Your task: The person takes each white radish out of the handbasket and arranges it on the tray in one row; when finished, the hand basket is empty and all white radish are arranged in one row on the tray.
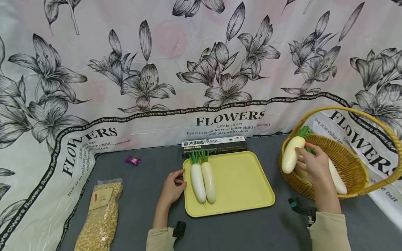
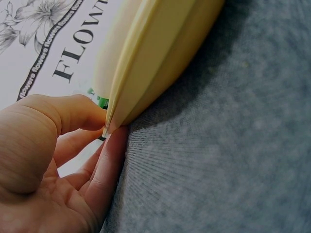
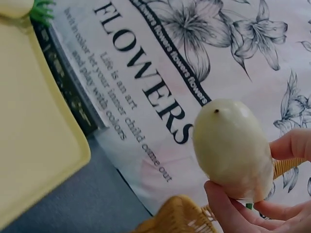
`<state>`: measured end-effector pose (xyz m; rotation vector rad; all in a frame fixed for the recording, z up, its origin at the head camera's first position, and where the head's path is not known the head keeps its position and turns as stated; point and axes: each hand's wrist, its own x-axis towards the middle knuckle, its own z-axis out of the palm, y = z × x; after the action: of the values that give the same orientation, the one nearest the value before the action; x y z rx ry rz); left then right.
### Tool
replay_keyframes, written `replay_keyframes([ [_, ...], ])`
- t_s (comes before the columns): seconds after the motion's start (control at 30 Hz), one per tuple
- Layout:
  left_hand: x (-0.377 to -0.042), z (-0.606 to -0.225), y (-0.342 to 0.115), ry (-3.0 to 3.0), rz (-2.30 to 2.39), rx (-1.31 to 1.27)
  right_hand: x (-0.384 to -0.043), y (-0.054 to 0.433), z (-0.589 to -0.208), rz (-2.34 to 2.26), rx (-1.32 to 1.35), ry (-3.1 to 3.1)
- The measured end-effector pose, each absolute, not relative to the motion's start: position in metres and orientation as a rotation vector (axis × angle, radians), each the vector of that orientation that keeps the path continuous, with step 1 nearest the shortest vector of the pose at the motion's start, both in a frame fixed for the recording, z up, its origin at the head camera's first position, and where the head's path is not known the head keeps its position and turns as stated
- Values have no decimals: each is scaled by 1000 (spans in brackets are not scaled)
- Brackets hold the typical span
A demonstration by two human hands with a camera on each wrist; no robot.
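Observation:
My right hand holds a white radish with a green leafy top, raised over the left side of a wicker basket. The right wrist view shows the rounded tip of this radish between thumb and fingers. Another radish lies in the basket, partly covered by my hand and wrist. At the left edge of a yellow tray, my left hand pinches the rim between thumb and fingers. Two radishes lie side by side on the tray's left part, leaves pointing away.
Behind the tray stands a dark pasta box. A bag of yellow kernels lies at the left, with a small purple wrapped candy beyond it. The basket's tall handle arches at the right. Flower-printed cloth rises behind the grey table.

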<state>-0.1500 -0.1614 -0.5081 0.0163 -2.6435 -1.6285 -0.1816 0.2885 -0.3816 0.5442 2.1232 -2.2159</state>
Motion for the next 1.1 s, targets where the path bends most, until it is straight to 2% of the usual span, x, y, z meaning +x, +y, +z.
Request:
replay_keyframes([
  [0.17, -150, -507, -161, -2646, -1632, 23, -179, 281, -383, -2418, 543, 1890],
  [0.37, -151, -505, -160, -2638, -1648, 30, -180, 268, -383, -2478, 514, 1895],
  [0.9, -150, -507, -161, -2644, -1642, 37, -185, 219, -404, -2015, 143, 2268],
  [1.1, -151, -506, -160, -2649, -1628, 34, -187, 196, -414, -1972, 27, 2258],
])
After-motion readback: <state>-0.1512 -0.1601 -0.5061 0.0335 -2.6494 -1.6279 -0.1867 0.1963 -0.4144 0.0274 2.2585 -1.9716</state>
